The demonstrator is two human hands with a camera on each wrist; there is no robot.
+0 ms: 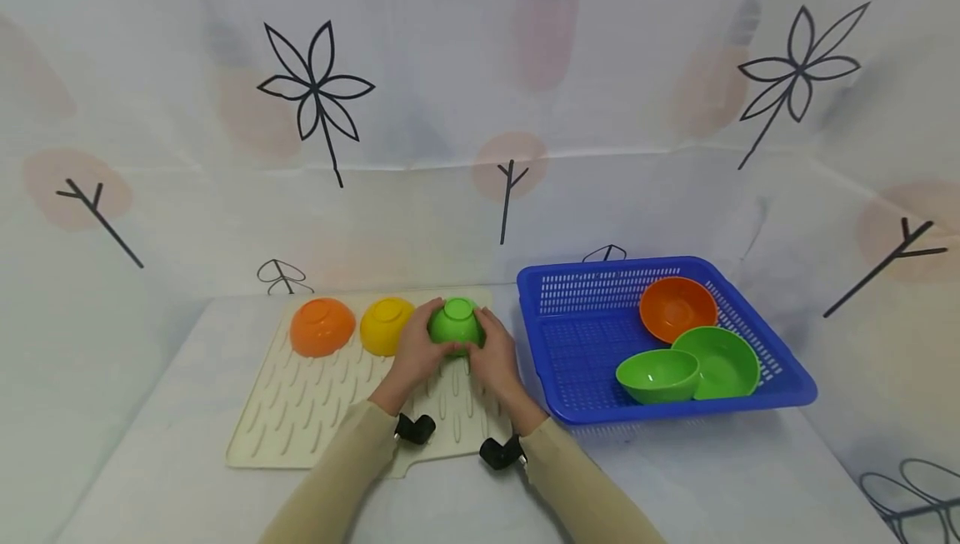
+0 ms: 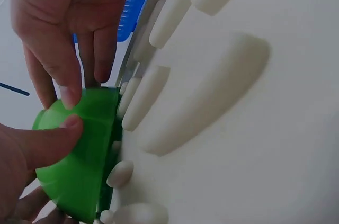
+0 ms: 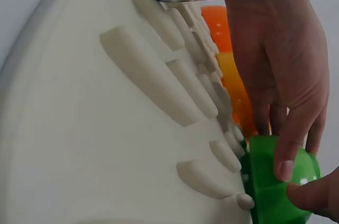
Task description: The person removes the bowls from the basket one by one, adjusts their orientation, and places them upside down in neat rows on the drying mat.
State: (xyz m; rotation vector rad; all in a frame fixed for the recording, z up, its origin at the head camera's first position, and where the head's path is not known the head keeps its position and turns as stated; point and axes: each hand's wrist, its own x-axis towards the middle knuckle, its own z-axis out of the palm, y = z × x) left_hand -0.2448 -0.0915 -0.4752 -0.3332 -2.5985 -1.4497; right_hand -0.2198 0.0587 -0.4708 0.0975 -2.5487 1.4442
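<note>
Both hands hold a green bowl (image 1: pixel 457 323), turned upside down at the back right of a cream draining board (image 1: pixel 288 423). My left hand (image 1: pixel 415 350) grips its left side, and my right hand (image 1: pixel 497 359) grips the right side, thumbs close together at the front. In the left wrist view the bowl's (image 2: pixel 87 173) rim lies right at the board's raised ridges (image 2: pixel 145 99). From the right wrist, fingers and a thumb show against the bowl's (image 3: pixel 273 197) wall. Left of it on the board, a yellow bowl (image 1: pixel 385 326) and an orange bowl (image 1: pixel 322 327) lie upside down in a row.
A blue basket (image 1: pixel 558 394) stands right of the board. Inside it, on its right side, are an orange bowl (image 1: pixel 677 309) and two green bowls (image 1: pixel 656 377), openings up or tilted. A patterned white cloth (image 1: pixel 420 219) hangs behind and covers the table.
</note>
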